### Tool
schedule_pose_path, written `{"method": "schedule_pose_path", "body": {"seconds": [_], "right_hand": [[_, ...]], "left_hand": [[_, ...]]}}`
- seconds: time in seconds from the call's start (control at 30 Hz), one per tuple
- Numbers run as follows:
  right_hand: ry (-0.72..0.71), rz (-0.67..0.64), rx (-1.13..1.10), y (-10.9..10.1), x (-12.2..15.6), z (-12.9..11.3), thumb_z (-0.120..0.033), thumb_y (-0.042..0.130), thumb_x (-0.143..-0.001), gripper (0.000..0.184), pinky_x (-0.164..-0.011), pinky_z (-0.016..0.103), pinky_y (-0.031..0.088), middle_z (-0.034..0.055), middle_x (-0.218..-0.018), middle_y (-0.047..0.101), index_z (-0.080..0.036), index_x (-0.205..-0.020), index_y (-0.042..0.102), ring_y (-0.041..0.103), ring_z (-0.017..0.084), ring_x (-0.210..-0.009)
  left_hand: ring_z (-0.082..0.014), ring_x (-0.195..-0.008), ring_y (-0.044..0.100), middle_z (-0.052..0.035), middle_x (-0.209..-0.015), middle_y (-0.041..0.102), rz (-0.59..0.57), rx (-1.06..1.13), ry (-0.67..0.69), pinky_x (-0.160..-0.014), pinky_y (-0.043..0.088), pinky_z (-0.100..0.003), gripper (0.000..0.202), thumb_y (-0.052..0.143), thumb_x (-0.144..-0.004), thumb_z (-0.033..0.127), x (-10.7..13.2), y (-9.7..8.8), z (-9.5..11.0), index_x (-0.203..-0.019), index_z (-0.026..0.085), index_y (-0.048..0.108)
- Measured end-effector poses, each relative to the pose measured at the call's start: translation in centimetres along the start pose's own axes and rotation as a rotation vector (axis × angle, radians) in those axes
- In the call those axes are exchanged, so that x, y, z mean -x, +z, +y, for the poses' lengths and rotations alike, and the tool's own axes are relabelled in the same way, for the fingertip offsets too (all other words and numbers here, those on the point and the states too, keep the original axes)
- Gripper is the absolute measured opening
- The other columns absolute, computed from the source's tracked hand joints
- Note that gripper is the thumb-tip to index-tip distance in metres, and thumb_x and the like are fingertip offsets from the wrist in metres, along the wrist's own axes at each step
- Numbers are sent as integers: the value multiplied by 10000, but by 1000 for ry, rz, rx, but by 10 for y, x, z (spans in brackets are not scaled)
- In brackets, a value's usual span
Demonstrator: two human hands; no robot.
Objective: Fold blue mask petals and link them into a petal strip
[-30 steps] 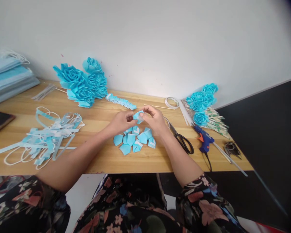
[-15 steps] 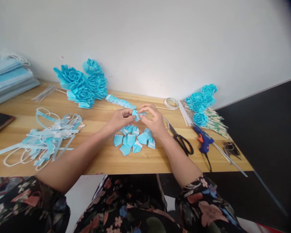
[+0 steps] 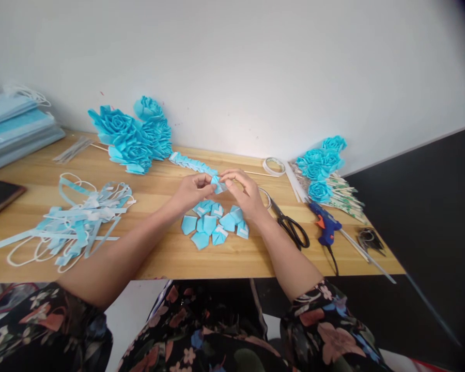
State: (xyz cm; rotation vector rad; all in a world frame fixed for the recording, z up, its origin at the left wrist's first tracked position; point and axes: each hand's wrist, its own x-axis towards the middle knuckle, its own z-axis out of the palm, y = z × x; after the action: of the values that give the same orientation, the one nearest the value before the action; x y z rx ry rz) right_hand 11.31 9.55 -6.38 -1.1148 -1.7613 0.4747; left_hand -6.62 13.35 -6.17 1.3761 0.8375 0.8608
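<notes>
Between my two hands is a small light-blue folded petal (image 3: 218, 187) with a paler edge, lifted over the middle of the table. My left hand (image 3: 194, 191) pinches its left side between thumb and fingers. From the right, the thumb and fingertips of my right hand (image 3: 245, 192) close on its upper right edge. Below my hands lie several loose folded blue petals (image 3: 207, 224), some with white strips on them. Just behind my fingers runs a row of overlapping folded petals (image 3: 191, 163).
Big blue fabric flowers (image 3: 129, 137) stand at the back left, smaller ones (image 3: 321, 161) at the back right. Cut straps (image 3: 75, 222), a phone (image 3: 0, 197) and stacked masks (image 3: 17, 126) lie left. Scissors (image 3: 292, 227), tape (image 3: 274, 166) and a glue gun (image 3: 325, 225) lie right.
My right fingertips have shifted slightly left and up along the petal, and more of its pale lower part shows. My left hand keeps its pinch. The view has shifted very slightly.
</notes>
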Motion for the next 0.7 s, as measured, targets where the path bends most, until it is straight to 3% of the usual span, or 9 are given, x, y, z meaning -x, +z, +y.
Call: {"method": "schedule_pose_path", "body": {"seconds": [0.7], "right_hand": [[160, 9, -96, 6, 0, 2, -297, 626, -830, 93, -921, 343, 487, 24, -962, 733, -211, -834, 662, 673, 194, -958]], "left_hand": [[-91, -571, 503, 24, -650, 577, -17, -54, 28, -541, 414, -213, 310, 715, -658, 429, -3, -1, -4, -744, 158, 593]]}}
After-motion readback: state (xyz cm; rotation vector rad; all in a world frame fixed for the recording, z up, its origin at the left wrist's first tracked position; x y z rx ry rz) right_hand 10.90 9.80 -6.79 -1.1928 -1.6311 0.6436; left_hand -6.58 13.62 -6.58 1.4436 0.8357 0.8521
